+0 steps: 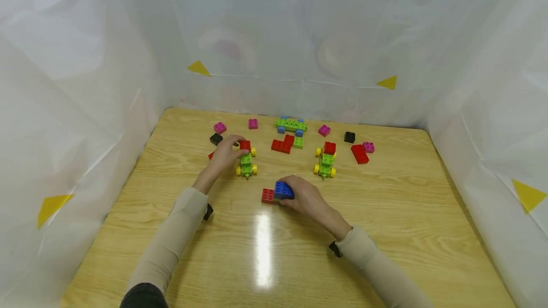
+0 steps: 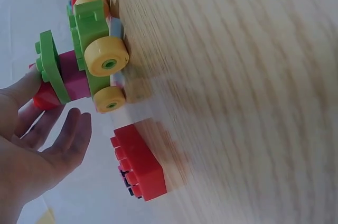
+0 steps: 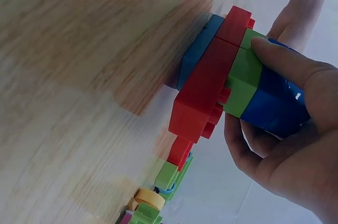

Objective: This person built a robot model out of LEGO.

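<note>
My left hand (image 1: 225, 152) pinches the red brick (image 2: 46, 97) on top of a small toy car (image 1: 246, 164). That car has a green base, a magenta brick, a green plate and yellow wheels. My right hand (image 1: 307, 196) grips a stack of building bricks (image 3: 237, 84). In the right wrist view its layers run blue, red, green and blue, with thumb and fingers around the upper green and blue ones. From the head view the blue brick (image 1: 283, 190) shows on top, a red brick (image 1: 267, 196) sticking out left.
A similar car (image 1: 325, 164) stands to the right. Behind are a green base with blue wheels (image 1: 291, 124), red bricks (image 1: 281, 145) and a green brick (image 1: 298, 142). Magenta and black bricks (image 1: 349, 137) lie along the back, another red brick (image 2: 140, 163) left of the held car.
</note>
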`<state>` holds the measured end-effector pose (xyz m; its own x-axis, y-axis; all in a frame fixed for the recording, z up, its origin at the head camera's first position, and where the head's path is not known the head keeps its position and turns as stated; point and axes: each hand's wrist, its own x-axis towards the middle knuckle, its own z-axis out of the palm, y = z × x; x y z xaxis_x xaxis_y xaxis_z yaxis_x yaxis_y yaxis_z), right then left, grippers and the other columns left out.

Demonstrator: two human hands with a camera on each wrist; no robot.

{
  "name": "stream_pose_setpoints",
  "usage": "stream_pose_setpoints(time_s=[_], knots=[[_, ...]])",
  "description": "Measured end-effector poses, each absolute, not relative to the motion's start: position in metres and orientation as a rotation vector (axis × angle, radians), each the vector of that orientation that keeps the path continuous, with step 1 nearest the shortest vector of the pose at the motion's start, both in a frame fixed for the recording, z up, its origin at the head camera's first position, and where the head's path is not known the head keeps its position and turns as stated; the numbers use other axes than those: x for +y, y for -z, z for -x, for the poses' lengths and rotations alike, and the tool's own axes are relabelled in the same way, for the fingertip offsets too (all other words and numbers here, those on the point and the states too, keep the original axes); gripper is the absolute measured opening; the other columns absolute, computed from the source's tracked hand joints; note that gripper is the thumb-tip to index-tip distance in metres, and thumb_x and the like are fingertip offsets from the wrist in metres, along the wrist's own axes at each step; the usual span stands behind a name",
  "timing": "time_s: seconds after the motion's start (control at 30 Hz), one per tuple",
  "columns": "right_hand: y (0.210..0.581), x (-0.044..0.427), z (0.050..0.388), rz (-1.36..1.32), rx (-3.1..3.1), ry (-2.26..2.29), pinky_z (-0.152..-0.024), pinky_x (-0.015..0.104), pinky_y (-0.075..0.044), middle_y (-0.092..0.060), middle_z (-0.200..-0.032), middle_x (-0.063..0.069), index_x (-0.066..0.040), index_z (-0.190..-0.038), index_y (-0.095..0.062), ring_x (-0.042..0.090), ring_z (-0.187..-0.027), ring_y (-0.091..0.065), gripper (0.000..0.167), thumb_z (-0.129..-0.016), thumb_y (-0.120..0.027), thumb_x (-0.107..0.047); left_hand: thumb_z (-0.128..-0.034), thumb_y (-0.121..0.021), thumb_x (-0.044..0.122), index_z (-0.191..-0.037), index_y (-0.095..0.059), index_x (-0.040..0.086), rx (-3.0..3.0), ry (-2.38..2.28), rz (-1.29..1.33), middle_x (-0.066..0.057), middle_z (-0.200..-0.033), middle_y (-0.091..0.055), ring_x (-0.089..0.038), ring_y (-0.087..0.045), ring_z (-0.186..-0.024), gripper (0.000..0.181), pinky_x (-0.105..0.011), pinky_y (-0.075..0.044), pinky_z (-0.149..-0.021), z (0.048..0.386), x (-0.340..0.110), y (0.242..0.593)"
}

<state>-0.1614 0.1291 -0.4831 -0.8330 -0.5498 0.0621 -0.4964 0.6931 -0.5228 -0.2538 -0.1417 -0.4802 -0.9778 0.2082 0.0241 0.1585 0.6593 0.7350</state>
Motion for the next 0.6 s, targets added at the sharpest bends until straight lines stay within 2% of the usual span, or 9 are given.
stream_pose_setpoints(time_s=[0.6], knots=[[0.48,0.13,0.162,0.899,2.789,0.794,-0.091,0.043,-0.049,-0.064,-0.116,0.008,-0.007,-0.12,-0.06,0.024,-0.107,-0.06,0.048,-0.079,-0.081,-0.021,-0.0907,-0.068,0.023,-0.125,-0.06,0.005,2.714,-1.223,-0.399,-0.012,-0.125,-0.058,-0.033,-0.053,-0.114,0.039,-0.049,-0.045,-0.092,0.239,-0.143,0.475]])
